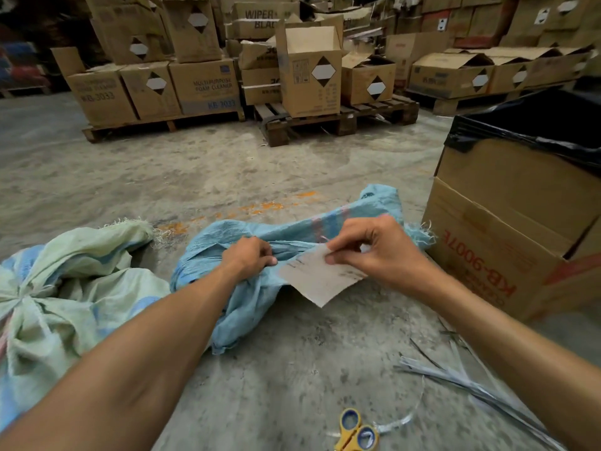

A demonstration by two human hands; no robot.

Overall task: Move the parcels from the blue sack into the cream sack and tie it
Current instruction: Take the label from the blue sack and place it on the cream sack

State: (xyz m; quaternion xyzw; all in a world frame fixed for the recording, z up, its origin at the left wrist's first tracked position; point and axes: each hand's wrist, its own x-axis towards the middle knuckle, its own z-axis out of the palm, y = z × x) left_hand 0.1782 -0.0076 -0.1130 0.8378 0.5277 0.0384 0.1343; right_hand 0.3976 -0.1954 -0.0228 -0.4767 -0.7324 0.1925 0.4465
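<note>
Now both hands (250, 255) (374, 249) grip blue sack (227, 236), paper tag (320, 276).

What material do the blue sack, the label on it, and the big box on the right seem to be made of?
Blue sack: apparently woven plastic, matte; a fine weave shows, with frayed threads at its edge.
Label: probably paper or thin card, off-white and dull; it stays flat where the right hand pinches it.
Box: brown corrugated cardboard, creased, with red print, lined with glossy black plastic film.

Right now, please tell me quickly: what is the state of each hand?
Left hand: closed, gripping the bunched blue sack.
Right hand: closed, pinching the paper tag at the sack.
</note>
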